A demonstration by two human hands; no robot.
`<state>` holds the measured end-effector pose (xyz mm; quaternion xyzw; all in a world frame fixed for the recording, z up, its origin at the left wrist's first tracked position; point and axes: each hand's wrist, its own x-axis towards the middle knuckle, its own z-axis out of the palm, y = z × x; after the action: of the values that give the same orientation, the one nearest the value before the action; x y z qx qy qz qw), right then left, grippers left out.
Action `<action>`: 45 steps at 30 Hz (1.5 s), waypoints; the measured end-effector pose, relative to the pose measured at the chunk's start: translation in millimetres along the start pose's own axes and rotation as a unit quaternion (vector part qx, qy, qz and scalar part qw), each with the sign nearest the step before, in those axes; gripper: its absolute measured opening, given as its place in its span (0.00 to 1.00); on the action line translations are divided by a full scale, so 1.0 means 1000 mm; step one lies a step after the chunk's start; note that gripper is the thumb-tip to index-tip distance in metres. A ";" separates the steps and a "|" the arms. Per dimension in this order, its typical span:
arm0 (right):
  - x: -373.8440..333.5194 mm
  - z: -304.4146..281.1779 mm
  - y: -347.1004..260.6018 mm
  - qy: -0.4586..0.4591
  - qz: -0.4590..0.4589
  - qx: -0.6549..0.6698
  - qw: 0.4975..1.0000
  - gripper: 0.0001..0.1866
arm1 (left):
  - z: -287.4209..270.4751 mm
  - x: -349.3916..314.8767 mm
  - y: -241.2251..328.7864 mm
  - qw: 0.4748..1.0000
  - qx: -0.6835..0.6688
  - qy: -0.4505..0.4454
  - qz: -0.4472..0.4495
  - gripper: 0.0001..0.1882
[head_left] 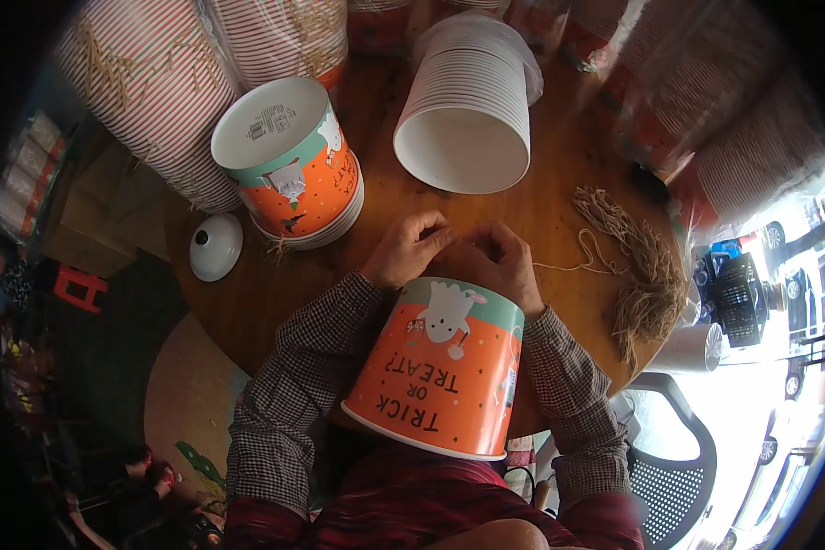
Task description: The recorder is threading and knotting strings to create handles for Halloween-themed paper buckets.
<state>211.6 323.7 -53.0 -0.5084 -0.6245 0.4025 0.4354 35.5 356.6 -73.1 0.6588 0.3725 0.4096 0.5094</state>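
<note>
An orange and green paper bucket (440,371) with a white ghost figure rests upside down between my forearms, against my lap and the table edge. Just beyond its upper end, my left hand (411,249) is closed in a pinch; what it holds is too small to make out. Close beside it, my right hand (506,266) has thumb and fingers pinched together. A thin pale string (573,269) runs from behind the right hand toward a tangled bundle of twine (646,284). The fingertips of both hands nearly meet above the wooden table (559,339).
Another orange bucket (307,188) stands upside down on a stack at left, beside a white lid (216,247). A stack of white buckets (463,137) lies on its side ahead. Tall bucket stacks (147,87) line the far side. A grey chair (669,458) stands at right.
</note>
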 end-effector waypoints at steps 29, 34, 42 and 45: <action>0.000 0.002 0.004 0.035 -0.051 -0.032 0.998 0.06 | -0.001 0.000 0.001 0.997 -0.050 -0.028 -0.045 0.12; -0.001 0.002 0.002 0.032 -0.049 -0.034 0.998 0.06 | -0.001 0.000 0.002 0.997 -0.029 -0.030 -0.059 0.10; 0.001 0.001 0.009 0.046 -0.063 -0.044 0.996 0.06 | -0.001 0.000 0.005 0.999 0.000 -0.021 -0.033 0.09; 0.002 -0.001 0.012 0.036 -0.032 -0.045 0.998 0.09 | -0.001 0.000 0.001 0.999 -0.004 -0.027 -0.026 0.09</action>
<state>215.5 327.2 -63.7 -0.5213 -0.6422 0.3409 0.4468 34.7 357.2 -71.5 0.6579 0.3737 0.3799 0.5322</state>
